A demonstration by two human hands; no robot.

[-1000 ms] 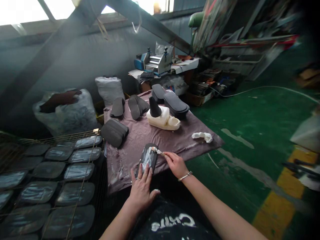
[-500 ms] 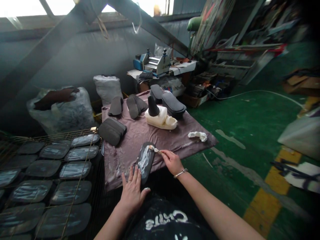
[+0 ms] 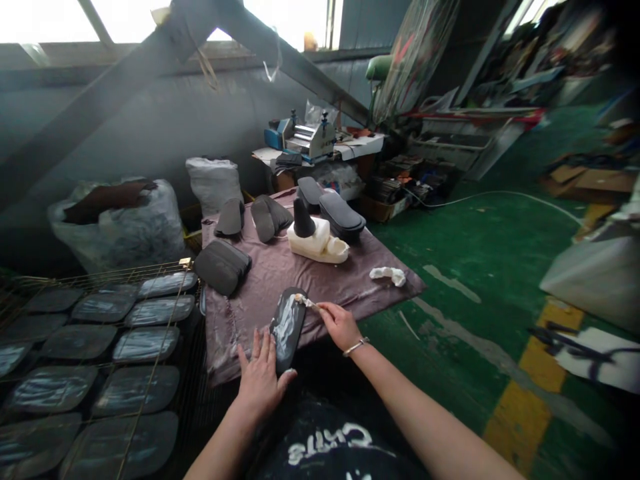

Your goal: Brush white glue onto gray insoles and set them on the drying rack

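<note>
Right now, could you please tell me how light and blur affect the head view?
In the head view, the windows are blown out to white and pale haze veils the grey wall; also in the head view, the cardboard box looks smeared, the upper right corner falls black, while the left hand, right hand and coated pad look clearer.

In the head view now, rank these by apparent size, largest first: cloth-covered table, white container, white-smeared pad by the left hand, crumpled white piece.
1. Cloth-covered table
2. White-smeared pad and white container: too alike to rank, the pad being nearer the camera
3. Crumpled white piece
</note>
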